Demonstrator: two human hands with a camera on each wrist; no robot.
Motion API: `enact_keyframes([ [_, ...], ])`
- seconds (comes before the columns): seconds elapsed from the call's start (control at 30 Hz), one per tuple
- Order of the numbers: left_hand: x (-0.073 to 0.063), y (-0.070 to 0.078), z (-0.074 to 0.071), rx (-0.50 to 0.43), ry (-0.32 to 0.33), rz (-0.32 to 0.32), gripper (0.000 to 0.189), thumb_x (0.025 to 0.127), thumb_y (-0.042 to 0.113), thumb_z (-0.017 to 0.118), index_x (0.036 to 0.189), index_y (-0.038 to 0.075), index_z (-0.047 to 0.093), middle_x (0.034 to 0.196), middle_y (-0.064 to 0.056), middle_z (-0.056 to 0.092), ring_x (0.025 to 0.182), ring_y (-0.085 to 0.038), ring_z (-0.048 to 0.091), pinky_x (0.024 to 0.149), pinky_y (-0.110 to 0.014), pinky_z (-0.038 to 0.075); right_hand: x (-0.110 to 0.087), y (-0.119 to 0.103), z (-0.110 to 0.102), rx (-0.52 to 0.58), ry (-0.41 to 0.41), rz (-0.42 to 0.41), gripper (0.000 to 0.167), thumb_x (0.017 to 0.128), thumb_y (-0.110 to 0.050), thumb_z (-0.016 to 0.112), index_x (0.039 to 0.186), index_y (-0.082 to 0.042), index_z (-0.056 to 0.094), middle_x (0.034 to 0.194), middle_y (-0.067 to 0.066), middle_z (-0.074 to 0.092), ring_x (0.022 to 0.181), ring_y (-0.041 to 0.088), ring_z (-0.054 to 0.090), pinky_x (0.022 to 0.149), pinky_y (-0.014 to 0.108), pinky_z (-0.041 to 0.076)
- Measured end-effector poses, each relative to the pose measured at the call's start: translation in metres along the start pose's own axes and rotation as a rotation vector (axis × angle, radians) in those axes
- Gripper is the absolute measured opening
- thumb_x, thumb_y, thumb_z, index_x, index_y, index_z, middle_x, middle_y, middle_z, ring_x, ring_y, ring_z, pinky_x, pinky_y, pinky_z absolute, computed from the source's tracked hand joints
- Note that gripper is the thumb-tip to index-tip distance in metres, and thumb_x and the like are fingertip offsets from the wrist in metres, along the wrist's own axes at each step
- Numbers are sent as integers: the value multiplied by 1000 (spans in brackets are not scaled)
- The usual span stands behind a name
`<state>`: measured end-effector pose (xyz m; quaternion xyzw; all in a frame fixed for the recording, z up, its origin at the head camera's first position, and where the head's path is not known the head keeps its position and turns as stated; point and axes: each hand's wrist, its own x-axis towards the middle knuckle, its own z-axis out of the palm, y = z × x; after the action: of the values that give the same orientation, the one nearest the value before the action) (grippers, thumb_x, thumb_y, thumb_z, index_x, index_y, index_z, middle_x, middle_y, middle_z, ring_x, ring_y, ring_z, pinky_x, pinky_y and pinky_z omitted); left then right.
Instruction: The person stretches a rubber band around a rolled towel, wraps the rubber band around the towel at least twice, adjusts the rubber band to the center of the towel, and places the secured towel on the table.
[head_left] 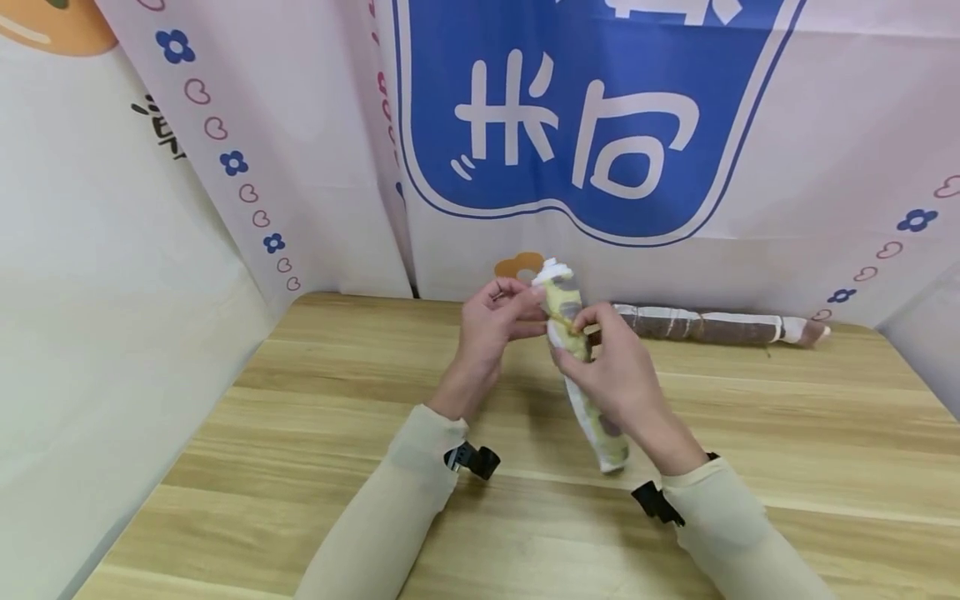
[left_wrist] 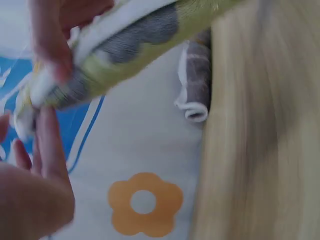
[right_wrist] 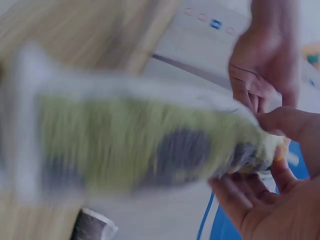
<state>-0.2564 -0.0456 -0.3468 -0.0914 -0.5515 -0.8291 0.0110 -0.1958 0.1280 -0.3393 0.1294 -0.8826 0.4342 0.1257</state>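
Observation:
A rolled towel (head_left: 594, 408), yellow-green with grey spots and white edges, is held at a slant above the table, its white end up. Around its upper part runs a thin orange band (head_left: 561, 320), probably a rubber band. My right hand (head_left: 618, 367) grips the roll at the band, thumb on the near side. At the upper end, my left hand (head_left: 491, 329) pinches the roll, thumb in front and fingers behind. Seen from the left wrist, the left hand (left_wrist: 37, 190) has fairly straight fingers against the roll's end. Motion blurs the roll in the right wrist view.
A second rolled towel (head_left: 738, 327), brown and white with thin bands round it, lies along the back edge of the wooden table (head_left: 315, 467). Printed cloth (head_left: 322, 208) hangs right behind the table.

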Motion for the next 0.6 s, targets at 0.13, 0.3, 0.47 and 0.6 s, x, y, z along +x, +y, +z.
enact_keyframes([
  [0.13, 3, -2, -6, -52, -127, -120, 26, 103, 12, 69, 125, -2, 67, 104, -9, 74, 90, -18, 73, 79, -32, 63, 3, 1, -11, 375, -82, 111, 35, 93, -5, 77, 114, -1, 50, 113, 16, 60, 97, 26, 63, 73, 30, 57],
  [0.3, 3, -3, -10, 26, -273, -224, 43, 106, 15, 61, 141, -10, 59, 112, -6, 70, 99, -15, 67, 86, -29, 59, 4, 3, -15, 557, -201, 132, 33, 95, -5, 76, 115, 1, 50, 112, 12, 59, 98, 20, 65, 80, 28, 57],
  [0.47, 2, -1, -7, 77, -215, -221, 32, 100, 16, 69, 124, -5, 68, 105, -5, 71, 97, -15, 66, 80, -28, 58, 3, 3, -13, 454, -182, 123, 35, 94, -14, 82, 111, -2, 53, 114, 12, 56, 100, 27, 62, 78, 31, 55],
  [0.6, 1, 0, -2, 136, -139, -248, 24, 95, 20, 74, 113, 5, 72, 96, -2, 72, 89, -14, 66, 76, -29, 58, 3, 4, -8, 306, -108, 65, 34, 93, -15, 84, 108, -4, 55, 119, 14, 56, 108, 33, 64, 83, 38, 58],
])
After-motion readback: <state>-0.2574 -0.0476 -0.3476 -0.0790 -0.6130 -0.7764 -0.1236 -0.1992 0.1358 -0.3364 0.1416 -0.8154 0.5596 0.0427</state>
